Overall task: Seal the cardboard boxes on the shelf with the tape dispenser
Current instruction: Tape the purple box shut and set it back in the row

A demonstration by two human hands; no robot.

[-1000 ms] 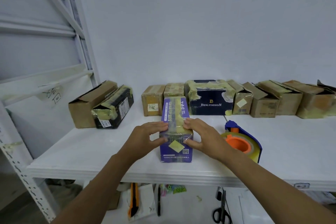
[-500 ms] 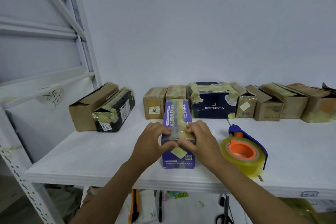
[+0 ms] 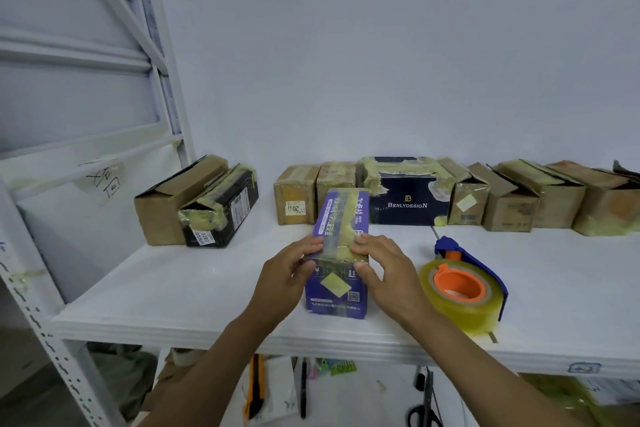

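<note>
A long purple box [image 3: 341, 215] with a strip of yellowish tape along its top stands near the front edge of the white shelf [image 3: 173, 288]. My left hand [image 3: 287, 270] grips its near left corner, fingers curled over the top edge and thumb on the front face. My right hand [image 3: 384, 270] holds the near right corner the same way. The tape dispenser [image 3: 464, 284], blue with an orange core and a yellowish roll, lies on the shelf just right of my right hand, untouched.
A row of taped cardboard boxes [image 3: 509, 204] and a dark blue box [image 3: 408, 198] lines the back wall. Two more boxes [image 3: 194, 204] sit at the back left. A white rack post [image 3: 162, 55] rises on the left. Scissors [image 3: 426, 406] and a utility knife [image 3: 254, 388] lie below.
Both hands moved closer together on the near end of the purple box and now clasp its top corners. The view shifted slightly; the dispenser stayed put.
</note>
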